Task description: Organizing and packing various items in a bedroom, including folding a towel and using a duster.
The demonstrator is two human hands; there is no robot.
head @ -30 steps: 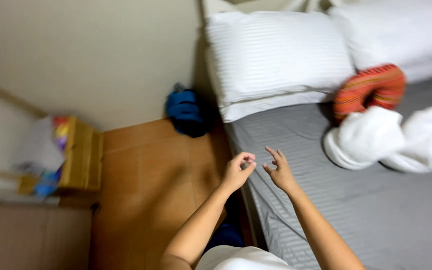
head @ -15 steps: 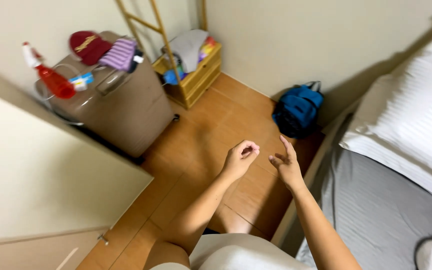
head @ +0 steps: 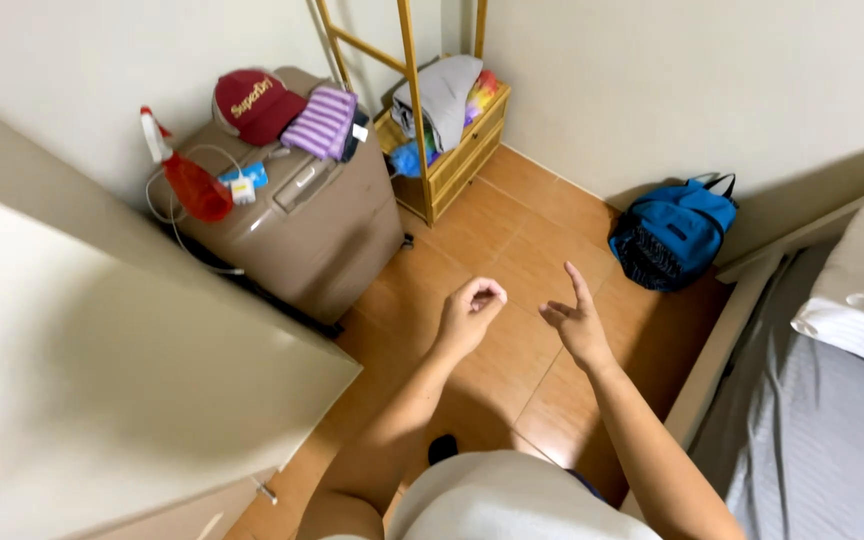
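Both hands hover empty over the tiled floor (head: 512, 250). The left hand (head: 472, 312) is curled into a loose fist; the right hand (head: 574, 318) is spread, forefinger raised. A blue backpack (head: 674, 232) lies far right, beside the bed (head: 812, 420); a suitcase (head: 292, 225) stands far left.

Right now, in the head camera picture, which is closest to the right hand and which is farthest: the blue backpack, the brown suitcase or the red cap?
From the right hand:
1. Blue backpack, on the floor by the wall, up and to its right.
2. Brown suitcase, to the left, past the left hand.
3. Red cap, on top of the suitcase, at its far end.
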